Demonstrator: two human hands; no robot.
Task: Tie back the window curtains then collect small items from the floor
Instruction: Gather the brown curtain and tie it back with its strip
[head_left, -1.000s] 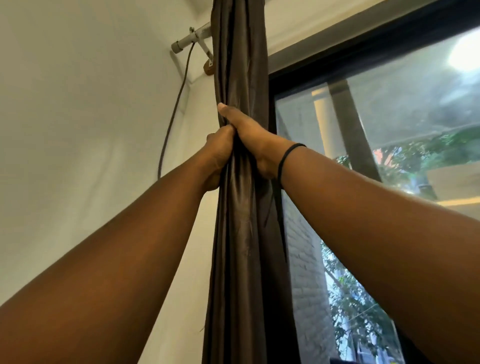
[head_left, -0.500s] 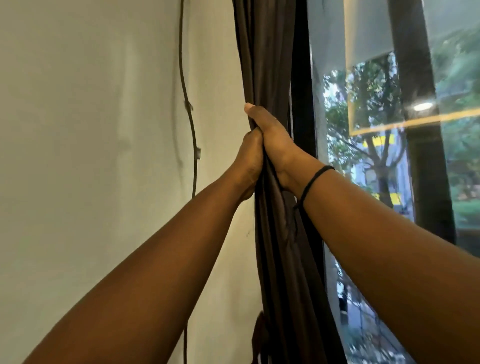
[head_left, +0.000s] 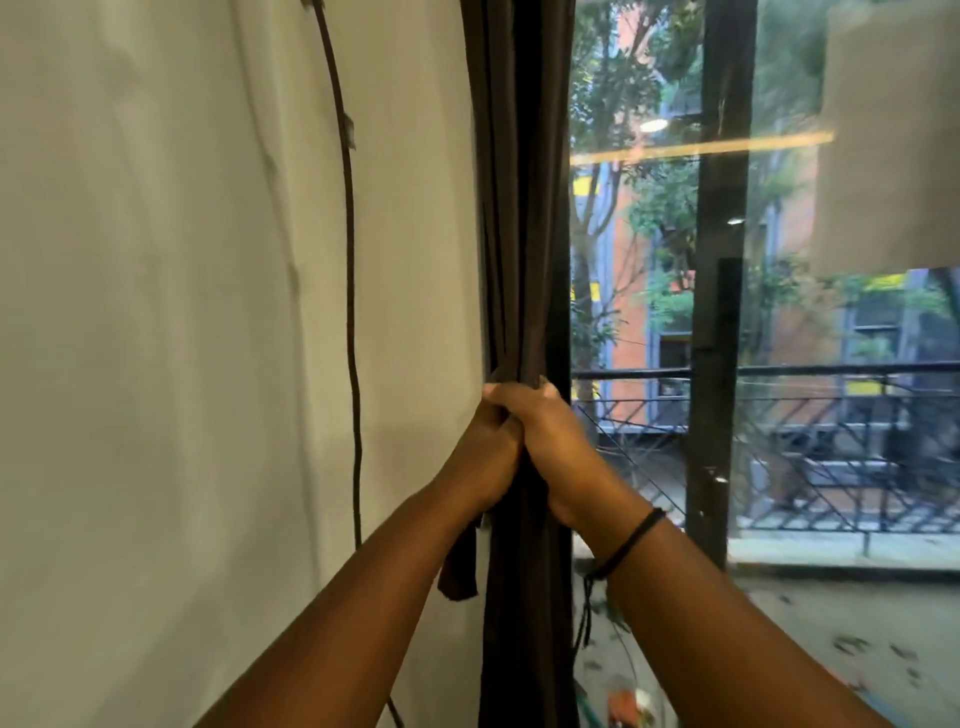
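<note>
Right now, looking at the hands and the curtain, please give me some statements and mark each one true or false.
1. Both hands grip the gathered curtain. True.
2. The right hand wears a black band on its wrist. True.
3. The curtain is spread across the whole window. False: it is bunched beside the wall.
4. The left hand rests flat on the wall. False: it grips the curtain.
5. A dark cord runs down the wall. True.

The curtain (head_left: 519, 208) is seen in plain dark brown, with a tie strip (head_left: 460, 566) of the same brown. The wall (head_left: 156, 312) is painted off-white and crossed by a dark cable (head_left: 350, 291). A black band (head_left: 631, 540) is worn on the right wrist.
</note>
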